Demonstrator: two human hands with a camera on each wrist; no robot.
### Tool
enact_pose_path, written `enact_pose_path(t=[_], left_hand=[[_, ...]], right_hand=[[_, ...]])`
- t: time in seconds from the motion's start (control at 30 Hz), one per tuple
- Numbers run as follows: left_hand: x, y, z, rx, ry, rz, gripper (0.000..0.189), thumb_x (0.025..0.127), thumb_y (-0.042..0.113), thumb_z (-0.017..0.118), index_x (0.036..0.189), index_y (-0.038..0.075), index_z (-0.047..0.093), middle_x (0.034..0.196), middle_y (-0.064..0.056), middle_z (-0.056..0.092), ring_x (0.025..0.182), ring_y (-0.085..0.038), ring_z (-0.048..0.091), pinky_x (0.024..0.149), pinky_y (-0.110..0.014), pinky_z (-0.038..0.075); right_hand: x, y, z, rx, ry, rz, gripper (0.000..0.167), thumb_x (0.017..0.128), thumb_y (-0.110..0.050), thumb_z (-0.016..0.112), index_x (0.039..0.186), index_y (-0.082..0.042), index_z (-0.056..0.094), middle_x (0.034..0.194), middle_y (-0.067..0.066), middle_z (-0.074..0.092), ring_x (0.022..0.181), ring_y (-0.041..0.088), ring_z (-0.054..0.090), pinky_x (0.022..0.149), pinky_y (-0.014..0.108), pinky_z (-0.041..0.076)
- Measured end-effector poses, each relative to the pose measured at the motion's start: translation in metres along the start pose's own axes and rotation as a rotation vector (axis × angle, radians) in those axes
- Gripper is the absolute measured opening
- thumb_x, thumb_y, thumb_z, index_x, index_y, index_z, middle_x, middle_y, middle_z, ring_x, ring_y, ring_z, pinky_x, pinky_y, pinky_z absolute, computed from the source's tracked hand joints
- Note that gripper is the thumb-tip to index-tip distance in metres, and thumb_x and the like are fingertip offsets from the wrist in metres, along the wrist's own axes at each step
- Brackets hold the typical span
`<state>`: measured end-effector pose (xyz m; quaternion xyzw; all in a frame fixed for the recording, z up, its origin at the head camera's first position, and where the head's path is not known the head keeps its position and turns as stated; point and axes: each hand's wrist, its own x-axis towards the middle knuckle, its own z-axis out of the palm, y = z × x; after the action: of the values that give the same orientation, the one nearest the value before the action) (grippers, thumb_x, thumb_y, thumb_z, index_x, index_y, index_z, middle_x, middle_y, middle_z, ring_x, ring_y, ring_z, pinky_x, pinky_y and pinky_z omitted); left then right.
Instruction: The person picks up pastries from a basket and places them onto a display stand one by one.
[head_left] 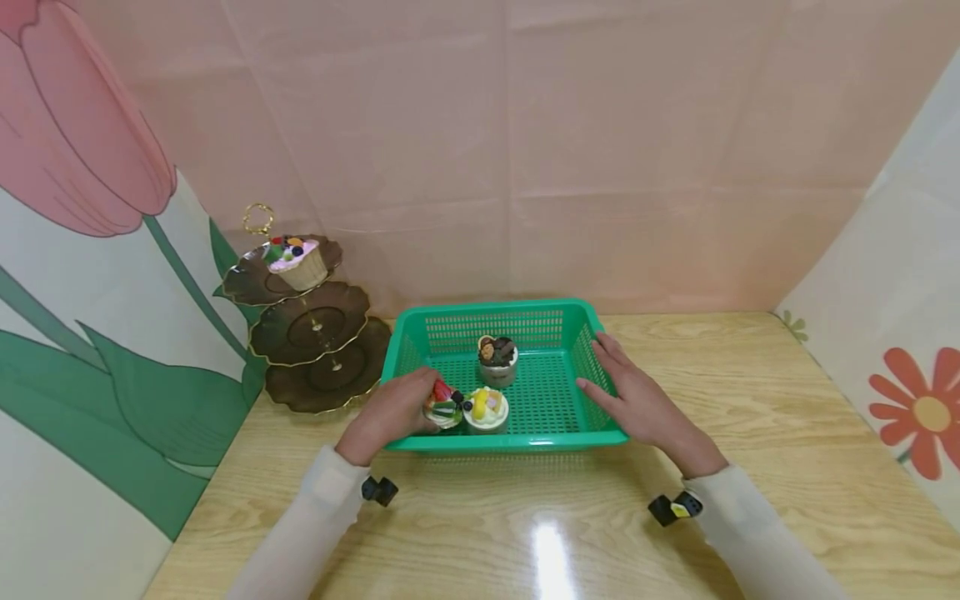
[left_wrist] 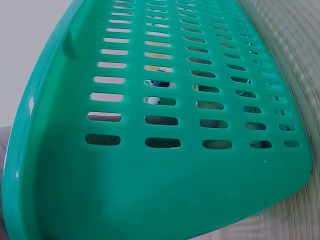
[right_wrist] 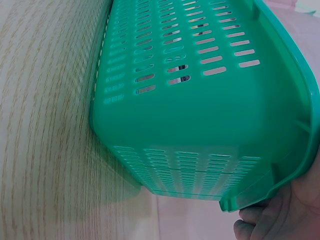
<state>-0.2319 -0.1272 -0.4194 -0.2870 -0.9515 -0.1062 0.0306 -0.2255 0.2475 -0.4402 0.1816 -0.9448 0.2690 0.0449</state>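
A green plastic basket [head_left: 510, 442] stands on the table against the back wall. My left hand [head_left: 397, 408] reaches over its left front corner and grips a cupcake topped with strawberries [head_left: 444, 408]; the fingers partly cover it. Close beside that is a cupcake with white cream and yellow fruit [head_left: 487, 407]. Behind them stands a chocolate-topped cup dessert [head_left: 498, 362]. My right hand [head_left: 645, 404] rests at the basket's right rim, thumb over the inside and fingers spread fairly straight. The left wrist view shows the slotted basket wall [left_wrist: 125, 185], with the desserts glimpsed through it.
Left of the basket rises a three-tier brown stand [head_left: 311, 325] with gold edges and a ring handle. A pink-creamed cupcake [head_left: 302, 265] leans tilted on its top tier. Pink cloth [head_left: 637, 167] hangs behind the wooden table [head_left: 750, 400], and floral panels flank both sides.
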Motion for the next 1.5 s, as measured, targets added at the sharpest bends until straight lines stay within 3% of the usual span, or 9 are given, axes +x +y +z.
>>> enact_pose_path(t=[0.43, 0.57, 0.83, 1.13, 1.33, 1.5], left_hand=[[0.0026, -0.0015, 0.0015, 0.044, -0.028, -0.007, 0.052, 0.067, 0.028, 0.094, 0.106, 0.012, 0.063, 0.09, 0.003, 0.058, 0.077, -0.012, 0.054, 0.065, -0.032, 0.049], [0.0046, -0.0012, 0.0017, 0.006, -0.037, -0.012, 0.055, 0.07, 0.025, 0.092, 0.115, 0.013, 0.063, 0.097, 0.002, 0.064, 0.082, -0.013, 0.059, 0.069, -0.034, 0.051], [0.0074, -0.0022, 0.0038, -0.06, -0.062, -0.041, 0.082, 0.074, 0.029, 0.089, 0.143, 0.014, 0.049, 0.132, -0.004, 0.064, 0.107, -0.02, 0.066, 0.083, -0.04, 0.056], [0.004, -0.0059, 0.0063, -0.08, -0.001, -0.004, 0.094, 0.074, 0.029, 0.089, 0.15, 0.015, 0.035, 0.131, -0.009, 0.065, 0.101, -0.024, 0.068, 0.079, -0.042, 0.056], [0.0029, -0.0065, 0.0047, -0.106, 0.014, -0.029, 0.086, 0.076, 0.029, 0.087, 0.147, 0.01, 0.043, 0.139, -0.01, 0.059, 0.115, -0.025, 0.063, 0.089, -0.044, 0.055], [0.0037, -0.0061, 0.0035, -0.121, 0.025, -0.035, 0.07, 0.077, 0.028, 0.085, 0.136, 0.008, 0.054, 0.123, -0.005, 0.062, 0.099, -0.018, 0.063, 0.079, -0.037, 0.055]], right_hand=[[0.0011, -0.0005, -0.0008, -0.005, 0.008, -0.003, 0.081, 0.102, -0.054, 0.045, 0.157, 0.0, 0.02, 0.167, 0.014, 0.008, 0.153, 0.037, 0.011, 0.115, 0.063, 0.025], [0.0008, 0.0005, -0.0009, -0.006, 0.006, -0.002, 0.081, 0.102, -0.054, 0.045, 0.157, 0.0, 0.019, 0.167, 0.014, 0.008, 0.153, 0.037, 0.01, 0.115, 0.064, 0.025], [-0.0005, 0.0009, -0.002, 0.001, 0.003, 0.0, 0.08, 0.103, -0.052, 0.045, 0.157, 0.0, 0.019, 0.167, 0.015, 0.007, 0.154, 0.037, 0.009, 0.114, 0.065, 0.024], [-0.0007, 0.0005, -0.0005, -0.002, 0.004, 0.001, 0.08, 0.102, -0.053, 0.045, 0.157, 0.0, 0.02, 0.167, 0.015, 0.009, 0.154, 0.036, 0.009, 0.115, 0.064, 0.025], [-0.0001, 0.001, 0.0007, -0.002, 0.007, -0.005, 0.08, 0.102, -0.053, 0.045, 0.157, -0.001, 0.02, 0.167, 0.014, 0.008, 0.153, 0.037, 0.011, 0.114, 0.064, 0.026], [0.0, 0.0012, 0.0013, -0.003, 0.011, -0.005, 0.08, 0.102, -0.053, 0.045, 0.157, -0.001, 0.02, 0.167, 0.013, 0.008, 0.153, 0.037, 0.011, 0.114, 0.064, 0.026]])
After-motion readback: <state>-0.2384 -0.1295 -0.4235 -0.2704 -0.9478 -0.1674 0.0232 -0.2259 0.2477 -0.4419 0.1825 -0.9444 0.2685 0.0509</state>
